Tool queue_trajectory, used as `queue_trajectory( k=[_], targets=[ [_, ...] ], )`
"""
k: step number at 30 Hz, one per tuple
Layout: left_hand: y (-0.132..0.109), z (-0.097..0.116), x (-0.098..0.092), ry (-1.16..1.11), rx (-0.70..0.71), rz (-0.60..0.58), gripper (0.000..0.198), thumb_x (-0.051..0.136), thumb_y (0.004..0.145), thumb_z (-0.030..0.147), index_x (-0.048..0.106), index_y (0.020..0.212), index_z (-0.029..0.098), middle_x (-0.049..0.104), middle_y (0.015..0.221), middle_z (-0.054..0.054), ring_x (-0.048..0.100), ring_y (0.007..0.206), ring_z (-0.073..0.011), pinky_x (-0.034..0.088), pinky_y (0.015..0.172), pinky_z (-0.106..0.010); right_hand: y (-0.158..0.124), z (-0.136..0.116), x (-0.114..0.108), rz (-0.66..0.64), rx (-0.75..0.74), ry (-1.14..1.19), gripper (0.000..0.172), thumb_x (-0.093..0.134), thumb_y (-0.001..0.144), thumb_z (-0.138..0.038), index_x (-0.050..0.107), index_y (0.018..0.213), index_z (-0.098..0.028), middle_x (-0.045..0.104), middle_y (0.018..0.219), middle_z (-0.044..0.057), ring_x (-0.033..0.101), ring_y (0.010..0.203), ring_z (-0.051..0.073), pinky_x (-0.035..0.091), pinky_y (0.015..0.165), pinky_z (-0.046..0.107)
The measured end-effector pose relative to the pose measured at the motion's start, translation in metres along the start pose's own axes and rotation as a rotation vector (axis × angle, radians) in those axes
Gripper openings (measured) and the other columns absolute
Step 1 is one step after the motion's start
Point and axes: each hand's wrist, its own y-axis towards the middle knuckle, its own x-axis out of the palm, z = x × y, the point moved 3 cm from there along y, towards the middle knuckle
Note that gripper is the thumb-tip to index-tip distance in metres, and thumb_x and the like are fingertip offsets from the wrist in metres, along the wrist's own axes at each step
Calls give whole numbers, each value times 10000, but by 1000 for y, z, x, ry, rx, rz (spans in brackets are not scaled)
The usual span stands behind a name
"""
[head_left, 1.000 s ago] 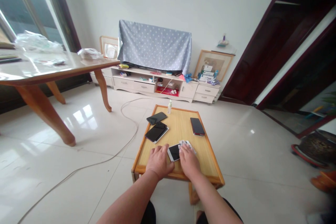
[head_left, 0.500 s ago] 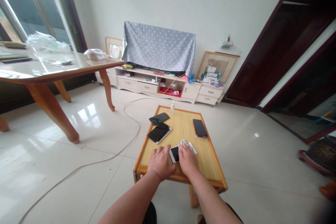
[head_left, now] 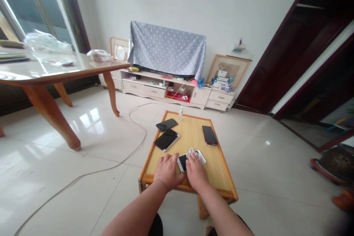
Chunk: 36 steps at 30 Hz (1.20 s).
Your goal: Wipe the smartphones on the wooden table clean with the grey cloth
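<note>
A white phone [head_left: 182,162] lies face up near the front of a small wooden table [head_left: 215,169]. My left hand [head_left: 167,171] rests flat beside the phone's left end, its fingers steadying it. My right hand [head_left: 196,171] lies on top of the phone and presses a small white cloth [head_left: 193,151] against the screen. Farther back on the table lie a stack of dark phones [head_left: 165,140], one black phone [head_left: 166,124], a dark red phone [head_left: 209,135] and a small clear bottle [head_left: 181,112].
A big wooden dining table [head_left: 49,77] stands at the left. A white cable [head_left: 132,129] trails over the tiled floor. A low white cabinet [head_left: 177,90] with a polka-dot cover [head_left: 167,49] lines the far wall. Dark wooden doors [head_left: 301,51] stand at the right.
My right hand with the cloth has shifted slightly left across the phone's screen. The view has moved a little; my left hand stays in place.
</note>
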Motion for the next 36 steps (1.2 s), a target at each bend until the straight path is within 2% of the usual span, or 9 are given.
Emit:
queue_trajectory(
  k=[3, 10, 16, 22, 24, 28, 30, 34, 36],
  targets=[
    [1, -1, 2, -6, 9, 13, 558, 551, 807, 392, 479, 1334, 224, 658, 1207, -91, 519, 1180, -293, 348, 1019, -422, -19, -15, 8, -73, -178, 67, 501, 280, 1042, -325, 508, 1455, -157, 389, 1568, 82, 285, 1483, 232, 222, 1225, 442],
    [0, -2, 4, 1, 27, 21, 705, 633, 720, 417, 458, 1368, 204, 635, 1232, -112, 502, 1201, -307, 325, 1038, -421, -16, 14, -14, 31, 67, -23, 522, 270, 1041, -312, 543, 1414, -69, 430, 1530, 169, 307, 1470, 294, 238, 1214, 488],
    [1, -3, 6, 2, 26, 13, 666, 606, 759, 460, 458, 1360, 214, 642, 1231, -98, 496, 1199, -294, 323, 1032, -414, -42, -9, -3, -82, -202, 57, 498, 291, 1043, -341, 518, 1448, -162, 419, 1550, 96, 306, 1474, 244, 259, 1215, 454],
    [2, -2, 8, 12, 33, 42, 704, 637, 711, 413, 464, 1361, 203, 641, 1225, -101, 498, 1189, -301, 319, 1041, -414, -32, 20, -19, 16, 52, -21, 532, 246, 1052, -342, 565, 1399, -96, 459, 1512, 156, 340, 1455, 294, 263, 1200, 513],
    [2, -2, 8, 11, 33, 41, 694, 633, 718, 417, 466, 1357, 203, 646, 1214, -103, 501, 1188, -303, 321, 1038, -415, -35, 12, -17, -5, 8, -21, 522, 257, 1051, -344, 566, 1401, -109, 457, 1515, 147, 337, 1457, 291, 257, 1203, 509],
    [3, -1, 8, 1, 22, 24, 639, 604, 757, 420, 471, 1348, 219, 651, 1221, -99, 504, 1191, -299, 327, 1027, -409, -47, -12, -11, -79, -211, 34, 495, 272, 1051, -350, 532, 1437, -180, 439, 1538, 83, 317, 1469, 243, 247, 1212, 480],
    [3, -1, 7, 5, 19, 23, 634, 605, 763, 430, 473, 1346, 221, 650, 1226, -99, 502, 1196, -300, 323, 1033, -410, -46, -11, -14, -72, -189, 40, 498, 255, 1055, -352, 545, 1426, -188, 450, 1531, 75, 332, 1462, 240, 247, 1210, 489],
    [2, 1, 5, 18, 39, 14, 678, 627, 745, 427, 456, 1364, 212, 640, 1254, -104, 494, 1211, -302, 311, 1054, -413, -39, -1, -21, -11, -16, 18, 530, 219, 1061, -359, 592, 1380, -158, 486, 1499, 112, 353, 1451, 263, 239, 1204, 515],
    [2, 1, 5, 26, 30, -3, 660, 613, 761, 421, 449, 1368, 217, 638, 1262, -107, 495, 1212, -298, 312, 1050, -416, -41, -7, -18, -36, -65, 37, 519, 233, 1059, -369, 585, 1390, -178, 483, 1504, 99, 351, 1453, 255, 241, 1205, 498]
  ],
)
